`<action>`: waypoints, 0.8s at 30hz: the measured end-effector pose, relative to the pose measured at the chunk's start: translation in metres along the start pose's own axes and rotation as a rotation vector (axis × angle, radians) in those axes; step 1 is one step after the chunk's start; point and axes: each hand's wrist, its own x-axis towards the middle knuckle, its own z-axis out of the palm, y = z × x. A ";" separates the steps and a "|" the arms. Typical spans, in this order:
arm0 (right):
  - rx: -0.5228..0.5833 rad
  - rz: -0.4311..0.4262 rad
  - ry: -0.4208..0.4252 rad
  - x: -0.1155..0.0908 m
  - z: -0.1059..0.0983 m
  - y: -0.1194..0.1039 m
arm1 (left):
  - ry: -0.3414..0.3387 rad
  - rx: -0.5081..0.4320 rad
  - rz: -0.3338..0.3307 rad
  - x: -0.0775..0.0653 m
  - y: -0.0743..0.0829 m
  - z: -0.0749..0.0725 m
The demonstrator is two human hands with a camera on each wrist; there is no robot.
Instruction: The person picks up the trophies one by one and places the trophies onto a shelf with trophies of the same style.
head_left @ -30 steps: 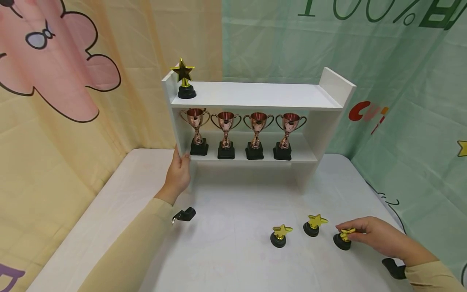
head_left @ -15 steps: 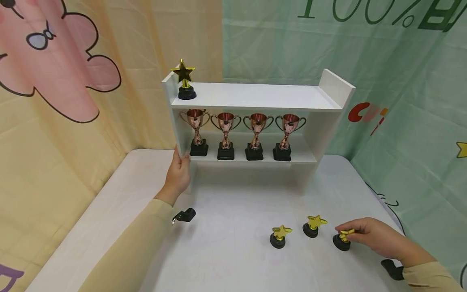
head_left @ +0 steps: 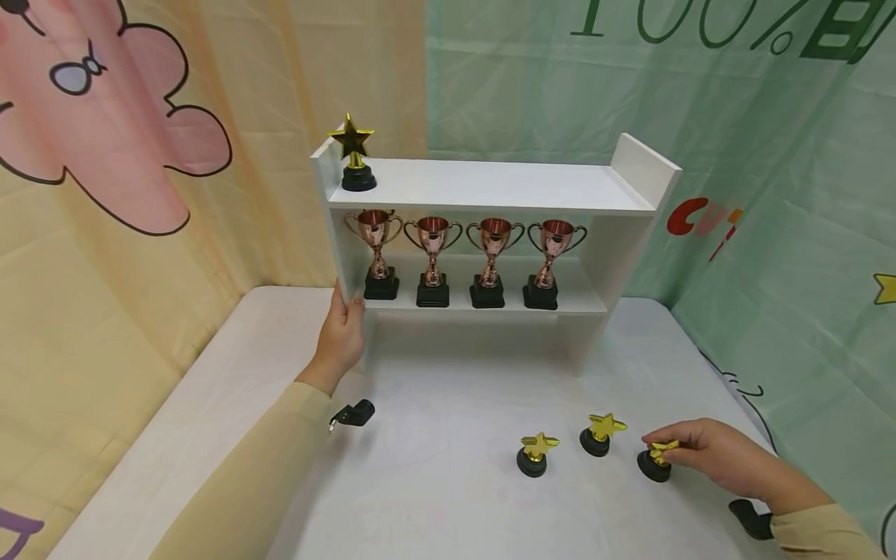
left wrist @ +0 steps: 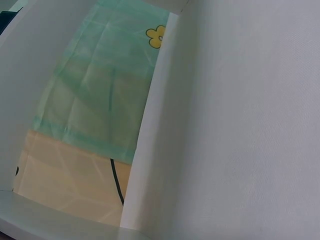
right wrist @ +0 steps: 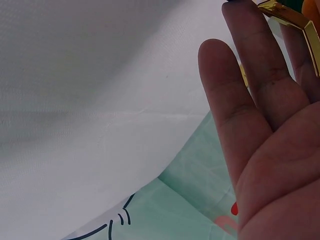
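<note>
My left hand (head_left: 338, 338) grips the lower left side of a white two-tier shelf (head_left: 483, 184), with the thumb on the front edge. At the right, my right hand (head_left: 724, 459) pinches the gold star of a small star trophy (head_left: 655, 464) with a round black base. In the right wrist view, part of that gold star (right wrist: 312, 45) shows behind the fingers (right wrist: 225, 95). Two more star trophies stand to its left, a nearer trophy (head_left: 533, 455) and a farther trophy (head_left: 599, 435). Another star trophy (head_left: 355, 155) stands at the left end of the top shelf.
Several copper-coloured two-handled cups, among them a cup (head_left: 433, 260), line the lower tier on square black bases. White cloth covers the table (head_left: 448, 498). Printed curtains, one yellow (head_left: 280, 117) and one green (head_left: 777, 311), hang behind and beside it.
</note>
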 end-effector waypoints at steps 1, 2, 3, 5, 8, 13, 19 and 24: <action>-0.002 -0.005 0.001 0.000 0.000 0.000 | 0.000 -0.001 0.002 0.000 0.000 0.000; -0.002 -0.008 0.002 0.000 0.000 0.000 | 0.001 -0.001 0.005 0.000 0.000 0.000; -0.003 -0.010 0.003 0.000 0.001 0.000 | 0.001 0.000 0.007 0.000 0.000 0.000; -0.004 -0.008 0.004 0.000 0.001 0.000 | 0.005 -0.003 0.017 0.000 0.000 0.000; -0.017 0.004 0.012 0.000 0.001 -0.001 | 0.011 -0.005 0.027 0.000 0.000 0.000; -0.060 0.030 0.028 0.000 0.002 -0.003 | 0.014 -0.011 0.038 0.000 -0.001 0.000; -0.056 0.014 0.022 -0.001 0.001 -0.004 | 0.009 -0.009 0.029 0.001 -0.002 0.000; -0.061 0.030 0.023 0.000 0.001 -0.004 | 0.012 -0.007 0.018 0.001 -0.001 0.000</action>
